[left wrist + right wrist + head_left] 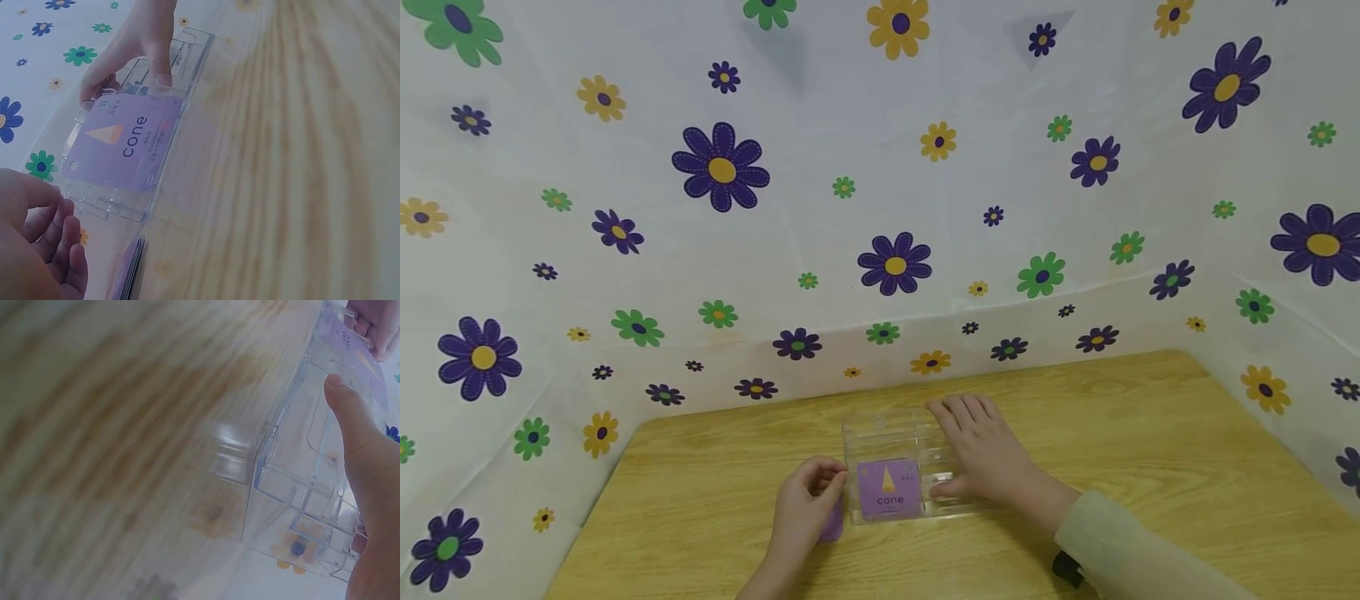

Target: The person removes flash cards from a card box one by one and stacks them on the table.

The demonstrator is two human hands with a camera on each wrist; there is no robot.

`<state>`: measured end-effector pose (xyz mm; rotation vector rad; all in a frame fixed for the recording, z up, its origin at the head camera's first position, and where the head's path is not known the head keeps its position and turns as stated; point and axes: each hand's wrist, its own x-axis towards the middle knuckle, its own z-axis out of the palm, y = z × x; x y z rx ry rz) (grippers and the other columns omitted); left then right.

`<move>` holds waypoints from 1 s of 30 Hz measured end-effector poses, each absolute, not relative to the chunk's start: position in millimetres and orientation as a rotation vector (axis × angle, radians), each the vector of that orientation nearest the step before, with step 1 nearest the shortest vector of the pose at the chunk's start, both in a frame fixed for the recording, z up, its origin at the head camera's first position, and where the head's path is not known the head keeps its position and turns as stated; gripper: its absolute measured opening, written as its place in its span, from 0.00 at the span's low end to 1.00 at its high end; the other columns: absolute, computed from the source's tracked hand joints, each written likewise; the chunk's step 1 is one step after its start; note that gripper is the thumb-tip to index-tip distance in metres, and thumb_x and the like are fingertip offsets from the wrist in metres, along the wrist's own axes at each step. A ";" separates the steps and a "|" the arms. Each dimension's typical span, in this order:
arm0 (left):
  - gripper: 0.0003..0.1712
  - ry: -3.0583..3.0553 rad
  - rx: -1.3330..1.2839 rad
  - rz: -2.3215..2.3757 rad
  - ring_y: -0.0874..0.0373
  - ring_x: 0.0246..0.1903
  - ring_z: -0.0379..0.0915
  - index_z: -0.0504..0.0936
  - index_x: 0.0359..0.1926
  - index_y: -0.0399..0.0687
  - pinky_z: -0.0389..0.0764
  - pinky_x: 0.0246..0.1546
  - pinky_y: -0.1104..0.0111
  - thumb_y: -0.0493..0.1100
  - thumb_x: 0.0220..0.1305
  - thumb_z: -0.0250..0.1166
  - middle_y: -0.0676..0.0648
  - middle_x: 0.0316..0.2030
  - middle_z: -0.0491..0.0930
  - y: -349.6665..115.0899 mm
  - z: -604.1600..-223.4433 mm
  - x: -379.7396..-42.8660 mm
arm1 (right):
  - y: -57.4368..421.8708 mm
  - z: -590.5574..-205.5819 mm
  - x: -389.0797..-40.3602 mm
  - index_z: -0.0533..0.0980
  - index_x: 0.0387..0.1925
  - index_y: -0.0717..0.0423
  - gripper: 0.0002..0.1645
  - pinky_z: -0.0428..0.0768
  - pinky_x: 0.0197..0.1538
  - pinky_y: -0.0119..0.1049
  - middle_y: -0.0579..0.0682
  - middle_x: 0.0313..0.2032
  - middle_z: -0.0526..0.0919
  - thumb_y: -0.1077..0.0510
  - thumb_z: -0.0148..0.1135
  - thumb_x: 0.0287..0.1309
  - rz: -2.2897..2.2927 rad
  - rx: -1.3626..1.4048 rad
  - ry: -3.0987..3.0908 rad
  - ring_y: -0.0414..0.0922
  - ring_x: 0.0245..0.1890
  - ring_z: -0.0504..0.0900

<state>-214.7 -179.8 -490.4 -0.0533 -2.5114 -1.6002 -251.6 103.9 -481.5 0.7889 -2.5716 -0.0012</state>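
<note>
A clear plastic card box [880, 422] lies on the table, a purple card [890, 488] marked "cone" in its left part. My right hand [988, 450] grips the box's right part, thumb at the near side and fingers over the far side; the right wrist view shows the thumb [350, 412] against the clear wall. At the box's left end is my left hand [808, 504], fingertips right at the edge. Its fingers [53, 240] curl loosely with nothing seen between them in the left wrist view. Beneath that hand sits a stack of purple cards [832, 523].
The wooden table [1075, 417] is bordered at the back and sides by a white flowered cloth [820, 275]. A small black object [1067, 569] shows under the right sleeve [1120, 542].
</note>
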 end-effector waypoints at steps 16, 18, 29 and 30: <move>0.05 -2.486 -0.074 -1.624 0.67 0.31 0.76 0.89 0.43 0.37 0.81 0.34 0.77 0.31 0.67 0.71 0.40 0.37 0.89 -173.6 -488.6 -214.7 | 103.3 -482.5 -252.0 0.65 0.75 0.56 0.79 0.73 0.70 0.52 0.55 0.63 0.75 0.12 0.75 0.31 -0.020 0.771 -2.571 0.52 0.63 0.73; 0.05 -2.486 -0.073 -1.646 0.67 0.31 0.76 0.89 0.43 0.37 0.80 0.34 0.78 0.32 0.67 0.71 0.41 0.37 0.89 -172.6 -488.2 -214.3 | 103.5 -482.1 -251.9 0.65 0.76 0.56 0.79 0.72 0.70 0.52 0.55 0.63 0.75 0.12 0.74 0.31 -0.021 0.774 -2.572 0.52 0.62 0.73; 0.06 -2.500 -0.070 -1.653 0.67 0.31 0.75 0.89 0.44 0.37 0.79 0.32 0.78 0.33 0.68 0.71 0.42 0.37 0.89 -171.3 -485.5 -213.5 | 103.2 -481.5 -252.1 0.64 0.76 0.56 0.79 0.72 0.71 0.52 0.55 0.63 0.75 0.12 0.74 0.32 -0.004 0.774 -2.579 0.52 0.63 0.73; 0.06 -2.501 -0.073 -1.652 0.67 0.31 0.75 0.89 0.44 0.37 0.79 0.32 0.78 0.34 0.69 0.71 0.42 0.37 0.89 -171.2 -485.3 -213.5 | 103.2 -481.6 -252.2 0.64 0.76 0.56 0.79 0.72 0.71 0.52 0.55 0.63 0.75 0.12 0.74 0.32 -0.004 0.773 -2.579 0.52 0.63 0.73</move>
